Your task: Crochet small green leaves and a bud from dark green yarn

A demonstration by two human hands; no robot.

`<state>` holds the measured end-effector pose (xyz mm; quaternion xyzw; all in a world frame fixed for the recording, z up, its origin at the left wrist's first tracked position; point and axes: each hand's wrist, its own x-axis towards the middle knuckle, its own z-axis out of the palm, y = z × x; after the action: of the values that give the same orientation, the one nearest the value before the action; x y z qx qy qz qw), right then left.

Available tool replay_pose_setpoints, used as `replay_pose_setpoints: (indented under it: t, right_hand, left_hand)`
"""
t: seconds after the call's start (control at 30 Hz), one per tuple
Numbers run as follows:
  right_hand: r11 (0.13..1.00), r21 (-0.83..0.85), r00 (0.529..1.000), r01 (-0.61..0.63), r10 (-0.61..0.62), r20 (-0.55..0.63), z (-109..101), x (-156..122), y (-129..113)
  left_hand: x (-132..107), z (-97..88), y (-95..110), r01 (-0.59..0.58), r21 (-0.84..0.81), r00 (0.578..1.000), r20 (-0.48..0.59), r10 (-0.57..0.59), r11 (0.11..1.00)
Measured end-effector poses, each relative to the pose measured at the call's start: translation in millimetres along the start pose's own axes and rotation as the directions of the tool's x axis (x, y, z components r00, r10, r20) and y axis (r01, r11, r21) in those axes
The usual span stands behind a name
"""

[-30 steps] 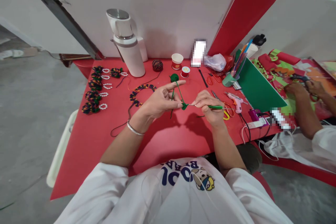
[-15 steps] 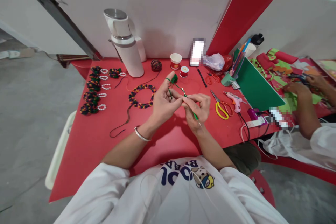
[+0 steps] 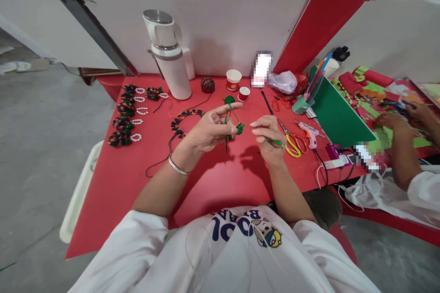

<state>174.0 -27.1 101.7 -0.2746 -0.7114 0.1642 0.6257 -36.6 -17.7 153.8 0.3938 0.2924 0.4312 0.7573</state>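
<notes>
My left hand (image 3: 213,129) pinches a small piece of green crochet (image 3: 239,128) between thumb and fingers. Green yarn (image 3: 233,111) loops over its raised index finger, and a loose end hangs below. To the right, my right hand (image 3: 270,139) grips a crochet hook (image 3: 276,142) with a green handle, its tip pointing left toward the crochet piece. A gap shows between the two hands. Behind them on the red table sits a green yarn ball (image 3: 229,100). A multicoloured crocheted ring (image 3: 177,123) lies partly hidden behind my left hand.
Beaded, multicoloured crochet pieces (image 3: 125,109) line the left. A white flask (image 3: 172,71), dark yarn ball (image 3: 207,84), paper cup (image 3: 233,79) and thread spool (image 3: 244,94) stand behind. Yellow-handled scissors (image 3: 293,147) and a pink glue gun (image 3: 311,136) lie right; a co-worker's hands (image 3: 392,121) are beyond the green board (image 3: 343,112).
My hands have moved apart. The right one, with the hook, has shifted right, away from the green crochet piece, which now shows at my left fingertips. The left index finger has lowered, pointing right.
</notes>
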Motion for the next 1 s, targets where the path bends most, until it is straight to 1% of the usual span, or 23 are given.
replay_pose_setpoints:
  t: [0.1, 0.23, 0.37, 0.43, 0.5, 0.57, 0.63, 0.67, 0.7, 0.73, 0.77, 0.8, 0.87, 0.93, 1.0]
  right_hand:
    - [0.999, 0.043, 0.997, -0.004, 0.001, 0.075, -7, 7, -3]
    - [0.995, 0.083, 0.984, -0.062, 0.047, 0.172, -17, 16, -5]
    - [0.977, 0.156, 0.961, -0.146, 0.102, 0.256, -27, 21, -1]
    - [0.950, 0.231, 0.950, -0.210, 0.142, 0.278, -27, 20, 2]
    - [0.896, 0.344, 0.946, -0.282, 0.199, 0.257, -20, 14, 7]
    - [0.809, 0.469, 0.934, -0.355, 0.289, 0.210, -6, 5, 11]
    - [0.716, 0.556, 0.901, -0.423, 0.399, 0.170, 11, -7, 14]
    - [0.707, 0.556, 0.884, -0.438, 0.450, 0.125, 19, -12, 14]
    - [0.728, 0.528, 0.878, -0.437, 0.473, 0.074, 26, -17, 14]
    - [0.767, 0.483, 0.881, -0.424, 0.472, 0.023, 31, -20, 13]
    - [0.816, 0.425, 0.896, -0.392, 0.443, -0.023, 34, -21, 12]
    - [0.864, 0.354, 0.916, -0.358, 0.398, -0.045, 34, -21, 10]
    - [0.946, 0.181, 0.959, -0.267, 0.280, -0.046, 31, -18, 3]
    - [0.986, -0.022, 0.986, -0.167, 0.166, -0.031, 26, -14, -4]
    - [0.972, -0.221, 0.996, -0.085, 0.074, -0.059, 24, -12, -9]
  left_hand:
    - [0, 0.0, 0, 0.011, 0.012, 1.000, 0.005, -0.011, 1.000]
    - [1, -1.5, -1, 0.001, 0.038, 1.000, 0.011, -0.001, 0.999]
    - [3, -4.8, -2, -0.008, 0.082, 0.999, 0.053, 0.004, 0.997]
    - [3, -5.7, -3, -0.008, 0.099, 0.998, 0.067, 0.001, 0.995]
    - [3, -5.1, -5, -0.018, 0.116, 0.997, 0.076, 0.009, 0.993]
    - [4, -2.9, -8, -0.049, 0.147, 0.998, 0.056, 0.041, 0.988]
    - [4, 0.6, -11, -0.107, 0.205, 0.994, -0.011, 0.112, 0.973]
    - [5, 2.5, -13, -0.139, 0.240, 0.986, -0.051, 0.156, 0.961]
    - [5, 4.4, -15, -0.169, 0.273, 0.976, -0.089, 0.200, 0.947]
    - [6, 6.1, -17, -0.194, 0.302, 0.964, -0.118, 0.239, 0.933]
    - [7, 7.6, -19, -0.211, 0.324, 0.955, -0.134, 0.266, 0.922]
    - [7, 8.9, -20, -0.223, 0.343, 0.948, -0.140, 0.285, 0.912]
    - [7, 10.8, -23, -0.242, 0.384, 0.937, -0.146, 0.318, 0.891]
    - [6, 12.6, -25, -0.266, 0.424, 0.918, -0.164, 0.362, 0.866]
    - [5, 14.8, -28, -0.283, 0.433, 0.902, -0.184, 0.391, 0.856]
